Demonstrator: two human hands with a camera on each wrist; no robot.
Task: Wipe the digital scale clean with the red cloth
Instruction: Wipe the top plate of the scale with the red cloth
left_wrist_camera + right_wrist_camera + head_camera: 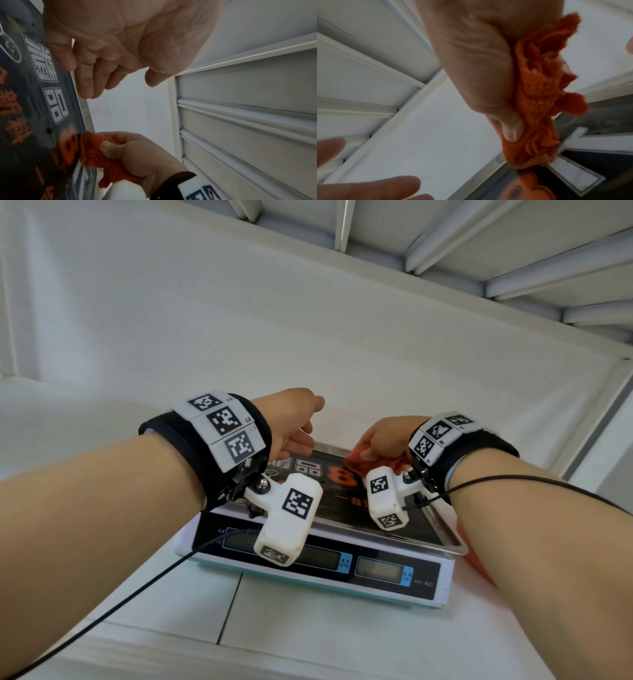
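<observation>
Wiping underway — right hand [383, 436] grips bunched red cloth [359, 462] on digital scale [342, 570] pan's far edge, left hand [291, 426] relaxed, fingers on pan rim — next, sweep nearer.

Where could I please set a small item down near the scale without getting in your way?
Bare white tabletop lies in front of the digital scale, and more to its left. The platter's far edge is crowded: left hand and right hand with the red cloth.

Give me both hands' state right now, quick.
Left hand: open, fingers relaxed at the far edge of the digital scale, holding nothing.
Right hand: closed, gripping the bunched red cloth against the scale's platter.
</observation>
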